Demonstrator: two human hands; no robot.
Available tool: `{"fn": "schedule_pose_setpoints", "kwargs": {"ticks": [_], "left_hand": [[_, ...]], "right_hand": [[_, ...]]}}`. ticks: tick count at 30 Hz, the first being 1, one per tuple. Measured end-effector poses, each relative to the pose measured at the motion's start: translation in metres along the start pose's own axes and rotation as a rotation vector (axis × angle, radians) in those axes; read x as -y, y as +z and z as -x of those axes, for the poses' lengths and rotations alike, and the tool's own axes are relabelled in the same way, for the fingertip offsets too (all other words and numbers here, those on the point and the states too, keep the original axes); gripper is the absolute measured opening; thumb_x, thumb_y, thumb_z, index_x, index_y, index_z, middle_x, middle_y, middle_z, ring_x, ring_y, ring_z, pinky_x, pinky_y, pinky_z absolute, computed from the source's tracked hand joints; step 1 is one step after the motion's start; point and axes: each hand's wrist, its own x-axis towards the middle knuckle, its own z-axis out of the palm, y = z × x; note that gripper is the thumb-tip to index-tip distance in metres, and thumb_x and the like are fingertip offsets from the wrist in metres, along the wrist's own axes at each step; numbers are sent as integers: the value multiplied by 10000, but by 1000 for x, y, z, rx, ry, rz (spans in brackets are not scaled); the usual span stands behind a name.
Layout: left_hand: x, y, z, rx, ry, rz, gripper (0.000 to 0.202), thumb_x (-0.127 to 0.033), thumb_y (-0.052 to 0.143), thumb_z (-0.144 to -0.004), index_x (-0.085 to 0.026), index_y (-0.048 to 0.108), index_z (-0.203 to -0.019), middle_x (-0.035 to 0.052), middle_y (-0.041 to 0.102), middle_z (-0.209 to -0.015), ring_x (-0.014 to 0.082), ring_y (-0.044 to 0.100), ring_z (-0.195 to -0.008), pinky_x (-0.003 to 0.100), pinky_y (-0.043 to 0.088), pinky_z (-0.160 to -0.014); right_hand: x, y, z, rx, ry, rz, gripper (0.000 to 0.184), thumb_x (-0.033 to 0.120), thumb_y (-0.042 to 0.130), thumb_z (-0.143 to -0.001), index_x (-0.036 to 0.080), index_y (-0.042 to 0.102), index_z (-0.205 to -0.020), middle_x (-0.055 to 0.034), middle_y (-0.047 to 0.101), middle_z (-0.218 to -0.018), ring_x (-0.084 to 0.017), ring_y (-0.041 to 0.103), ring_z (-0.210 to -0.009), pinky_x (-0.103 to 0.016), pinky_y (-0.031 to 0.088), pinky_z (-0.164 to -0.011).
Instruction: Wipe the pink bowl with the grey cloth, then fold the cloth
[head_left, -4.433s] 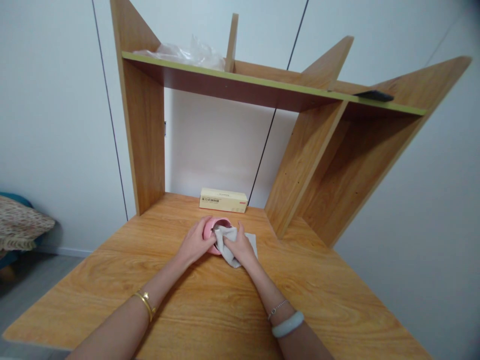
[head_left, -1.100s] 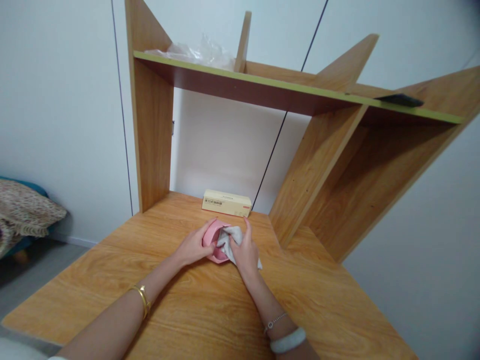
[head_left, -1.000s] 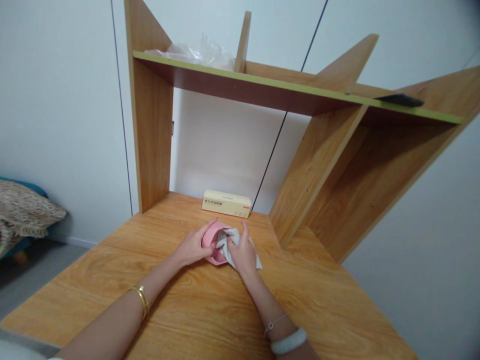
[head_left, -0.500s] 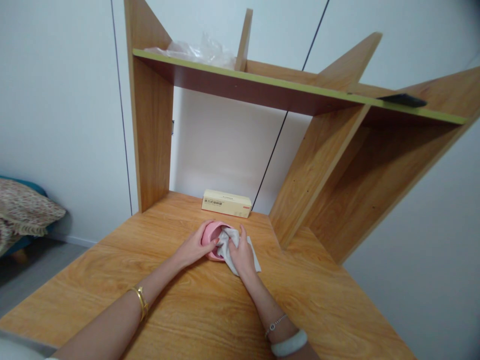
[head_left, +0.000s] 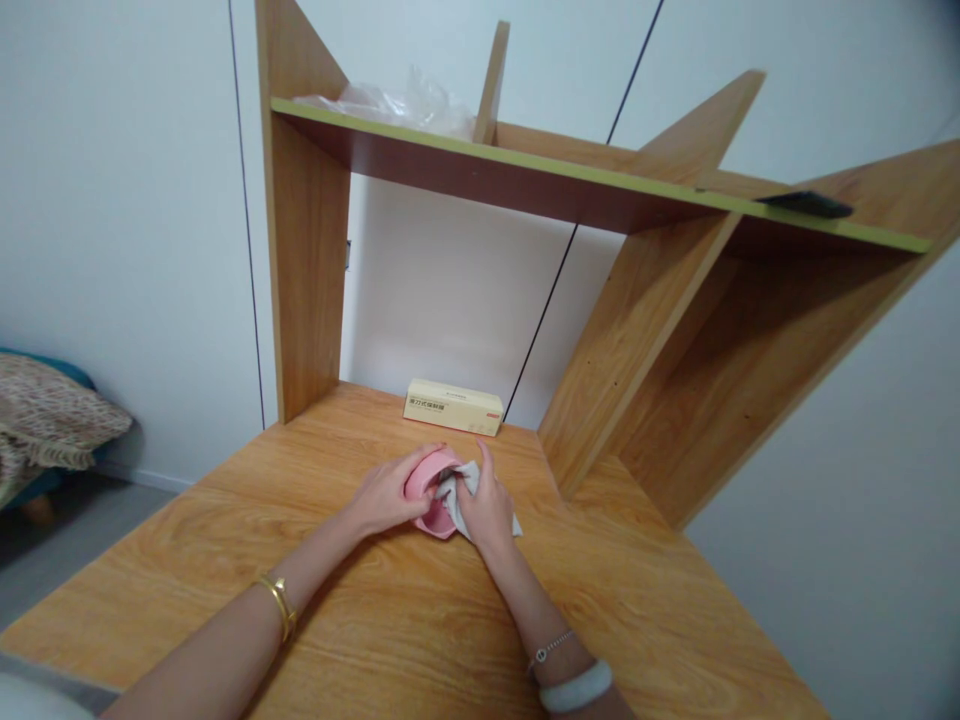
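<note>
- head view: the pink container (head_left: pixel 433 468) sits between the two hands, tilted, its hollow side turned toward the right fingers; whether its underside touches the desk (head_left: pixel 360 610) below the fingers cannot be told.
- the left hand (head_left: pixel 390 492) grips it, fingers wrapped around the far side of the wall and thumb at the near rim.
- the right hand (head_left: pixel 487 508) pinches the grey cloth (head_left: pixel 451 495) with the thumb, part of it inside the rim; the index finger stands raised and apart, and the other fingertips are hidden.
- the container looks light and stiff, with a smooth wall that could slip; plastic or ceramic, it is hard to say, so a knock may matter. the wall under the left fingers, thumb over the rim, seems a sound hold.
- the cloth looks soft and limp, best gathered in a bunch under the right thumb.
- against half a second ago, the container is turned within the left fingers, its lower rim dipping further, and less cloth shows beyond the right hand. the box (head_left: pixel 452 408) past the fingertips stays put.
</note>
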Motion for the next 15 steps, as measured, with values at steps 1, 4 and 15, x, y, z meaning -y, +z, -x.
{"fn": "schedule_pose_setpoints", "kwargs": {"ticks": [1,4,15], "left_hand": [[2,1,-1,-19,-21,9,623,-358,555,-720,-267,367,-1306,46,527,-1240,251,513,-1087,370,382,-947],[10,7,-3,-67,-102,104,738,-478,517,-749,-207,220,-1369,101,565,-1157,255,561,-1007,400,423,-887],[13,15,-2,-115,-44,180,710,-385,584,-702,-162,292,-1309,108,487,-1260,240,477,-1131,354,369,-967]], "right_hand": [[-2,2,0,4,7,-34,596,259,458,-789,157,274,-1347,-89,667,-885,-230,622,-804,-284,420,-669],[-6,8,0,-45,52,-160,575,251,411,-805,138,268,-1350,-102,657,-944,-225,616,-855,-284,433,-695],[-2,12,-2,-75,101,-279,622,287,472,-763,109,291,-1331,-121,641,-991,-233,616,-838,-292,451,-687]]}}
